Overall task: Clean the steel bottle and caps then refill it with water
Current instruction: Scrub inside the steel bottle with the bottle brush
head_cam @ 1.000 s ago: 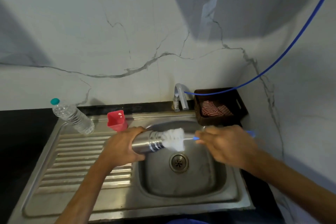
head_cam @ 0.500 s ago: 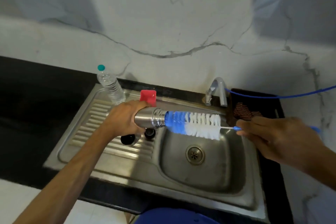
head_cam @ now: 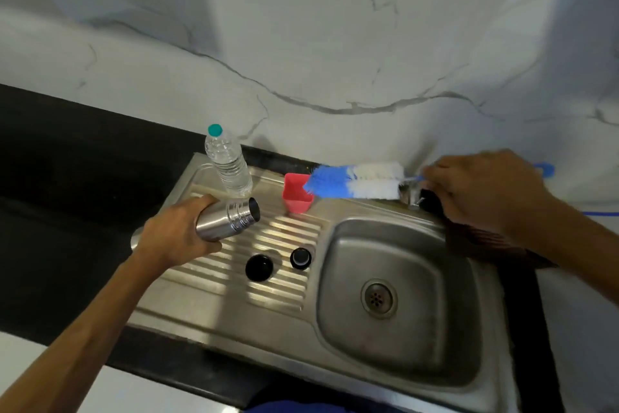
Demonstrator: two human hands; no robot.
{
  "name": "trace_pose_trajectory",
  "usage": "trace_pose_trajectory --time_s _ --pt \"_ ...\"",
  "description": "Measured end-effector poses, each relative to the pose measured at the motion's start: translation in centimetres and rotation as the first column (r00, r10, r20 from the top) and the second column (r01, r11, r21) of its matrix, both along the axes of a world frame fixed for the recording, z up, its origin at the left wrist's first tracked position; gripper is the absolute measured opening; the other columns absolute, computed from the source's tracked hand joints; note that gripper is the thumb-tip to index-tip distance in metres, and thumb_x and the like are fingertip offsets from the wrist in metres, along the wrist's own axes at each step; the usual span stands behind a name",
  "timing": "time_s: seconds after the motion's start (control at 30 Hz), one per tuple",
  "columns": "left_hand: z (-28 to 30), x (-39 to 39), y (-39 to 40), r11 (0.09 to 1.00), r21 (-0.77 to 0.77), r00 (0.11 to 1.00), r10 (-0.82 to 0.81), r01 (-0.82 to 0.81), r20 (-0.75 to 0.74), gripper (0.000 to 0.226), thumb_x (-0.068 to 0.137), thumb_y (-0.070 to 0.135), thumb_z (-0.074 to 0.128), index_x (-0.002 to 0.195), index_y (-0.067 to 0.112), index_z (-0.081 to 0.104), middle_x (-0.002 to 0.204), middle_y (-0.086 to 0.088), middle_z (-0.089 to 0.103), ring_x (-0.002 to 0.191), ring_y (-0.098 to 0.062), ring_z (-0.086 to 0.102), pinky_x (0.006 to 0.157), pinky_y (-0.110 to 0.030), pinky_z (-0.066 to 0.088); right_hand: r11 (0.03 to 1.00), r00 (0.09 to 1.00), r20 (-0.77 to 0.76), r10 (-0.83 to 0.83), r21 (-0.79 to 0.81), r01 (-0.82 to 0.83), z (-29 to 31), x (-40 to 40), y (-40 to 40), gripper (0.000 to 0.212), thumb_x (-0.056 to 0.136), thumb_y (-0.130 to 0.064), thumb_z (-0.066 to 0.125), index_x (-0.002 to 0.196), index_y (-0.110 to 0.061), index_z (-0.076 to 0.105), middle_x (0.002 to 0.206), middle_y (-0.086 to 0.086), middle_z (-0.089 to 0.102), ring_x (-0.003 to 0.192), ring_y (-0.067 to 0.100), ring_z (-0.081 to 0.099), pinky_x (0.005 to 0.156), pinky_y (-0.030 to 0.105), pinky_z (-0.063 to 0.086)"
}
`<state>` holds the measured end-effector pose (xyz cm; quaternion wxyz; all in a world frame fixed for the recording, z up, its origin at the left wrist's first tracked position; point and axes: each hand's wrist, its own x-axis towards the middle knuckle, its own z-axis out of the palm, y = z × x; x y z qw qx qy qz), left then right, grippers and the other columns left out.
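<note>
My left hand (head_cam: 177, 235) grips the steel bottle (head_cam: 231, 216) on its side over the ribbed drainboard (head_cam: 234, 282), open mouth pointing right. My right hand (head_cam: 482, 191) holds the handle of a blue and white bottle brush (head_cam: 355, 180), which is fully out of the bottle and hangs level above the sink's back edge. The brush's blue tip is over a red cup (head_cam: 296, 198). Two black caps lie on the drainboard: a larger one (head_cam: 258, 267) and a smaller one (head_cam: 300, 258).
A clear plastic water bottle (head_cam: 227, 163) with a teal cap stands at the drainboard's back. The steel basin (head_cam: 402, 298) with its drain is to the right. The tap (head_cam: 410, 193) is partly hidden behind the brush. Black counter surrounds the sink; a marble wall is behind.
The brush has come fully out of the bottle and moved up and right toward the tap. My left hand has carried the bottle left, over the drainboard. The camera has tilted down.
</note>
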<state>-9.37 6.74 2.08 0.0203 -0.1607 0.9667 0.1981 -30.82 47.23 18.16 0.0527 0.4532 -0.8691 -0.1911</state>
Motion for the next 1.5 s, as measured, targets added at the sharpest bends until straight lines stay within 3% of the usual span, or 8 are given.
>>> trace_pose_trajectory --time_s 0.17,0.33,0.43,0.73,0.87,1.13,1.27,1.5 --pt "0.1 0.1 -2.4 0.999 0.028 0.999 -0.027 0.028 -0.043 0.077 0.06 0.038 0.096 0.128 0.029 0.06 0.109 0.005 0.07 0.089 -0.02 0.067 0.073 -0.039 0.056 0.978 0.998 0.064 0.004 0.207 -0.017 -0.4 -2.5 -9.9 0.019 0.093 -0.031 0.051 0.11 -0.026 0.059 0.093 -0.006 0.057 0.069 0.013 0.047 0.064 0.032 0.033" --pt "-0.9 1.3 -4.3 0.993 0.108 0.998 -0.037 0.042 -0.046 0.082 0.056 0.065 0.069 0.128 0.027 0.06 0.108 0.005 0.07 0.085 -0.018 0.068 0.067 -0.032 0.054 0.935 0.997 0.028 0.068 0.347 -0.073 -3.7 -3.3 -15.0 0.021 0.092 -0.018 0.047 0.103 -0.019 0.064 0.09 -0.001 0.061 0.068 0.018 0.049 0.063 0.033 0.035" --pt "-1.7 2.3 -5.3 0.99 0.138 0.999 -0.02 0.026 -0.05 0.082 0.056 0.062 0.072 0.129 0.026 0.06 0.11 0.004 0.07 0.087 -0.02 0.069 0.068 -0.032 0.054 0.913 0.993 0.044 0.108 0.392 -0.116 -5.2 -3.4 -16.9 0.016 0.097 -0.018 0.047 0.102 -0.017 0.063 0.086 0.0 0.057 0.067 0.018 0.049 0.062 0.032 0.034" --pt "-4.0 4.0 -5.9 0.983 0.182 1.0 0.017 -0.013 -0.017 0.085 0.058 0.064 0.073 0.133 0.03 0.056 0.117 0.004 0.07 0.091 -0.018 0.068 0.069 -0.03 0.052 0.892 0.988 0.05 0.148 0.424 -0.155 -8.1 -3.3 -19.6 0.014 0.098 -0.022 0.054 0.105 -0.016 0.064 0.091 0.003 0.065 0.067 0.018 0.047 0.064 0.031 0.034" --pt "-4.0 4.3 -5.5 0.973 0.227 0.999 0.037 -0.032 -0.02 0.086 0.057 0.069 0.07 0.133 0.033 0.055 0.116 0.009 0.068 0.094 -0.015 0.067 0.075 -0.038 0.06 0.911 0.991 0.047 0.122 0.392 -0.131 -6.3 -3.8 -19.0 0.016 0.099 -0.027 0.051 0.103 -0.017 0.064 0.08 -0.001 0.055 0.063 0.014 0.048 0.057 0.026 0.03" --pt "-2.6 3.3 -4.6 0.975 0.218 0.998 0.055 -0.046 -0.036 0.084 0.053 0.056 0.081 0.13 0.036 0.056 0.113 0.012 0.069 0.093 -0.015 0.068 0.076 -0.04 0.06 0.919 0.989 -0.04 0.14 0.376 -0.115 -2.3 -4.2 -16.0 0.02 0.093 -0.024 0.05 0.105 -0.023 0.066 0.083 -0.005 0.061 0.063 0.012 0.056 0.049 0.027 0.022" --pt "-1.3 2.4 -3.9 0.985 0.173 0.996 0.034 -0.02 -0.077 0.079 0.055 0.058 0.077 0.128 0.039 0.054 0.112 0.01 0.069 0.091 -0.017 0.069 0.074 -0.04 0.061 0.916 0.986 0.018 0.166 0.367 -0.161 -4.0 -3.5 -16.7 0.016 0.096 -0.024 0.051 0.103 -0.019 0.064 0.079 -0.003 0.052 0.058 0.011 0.043 0.055 0.026 0.027" --pt "1.1 1.5 -3.3 0.992 0.121 0.978 -0.003 0.029 -0.211 0.079 0.057 0.054 0.079 0.128 0.041 0.047 0.113 0.007 0.068 0.091 -0.018 0.067 0.073 -0.042 0.061 0.913 0.977 0.111 0.18 0.351 -0.208 -8.2 -4.0 -19.1 0.011 0.098 -0.022 0.053 0.097 -0.016 0.063 0.096 0.003 0.067 0.072 0.015 0.05 0.069 0.029 0.036"
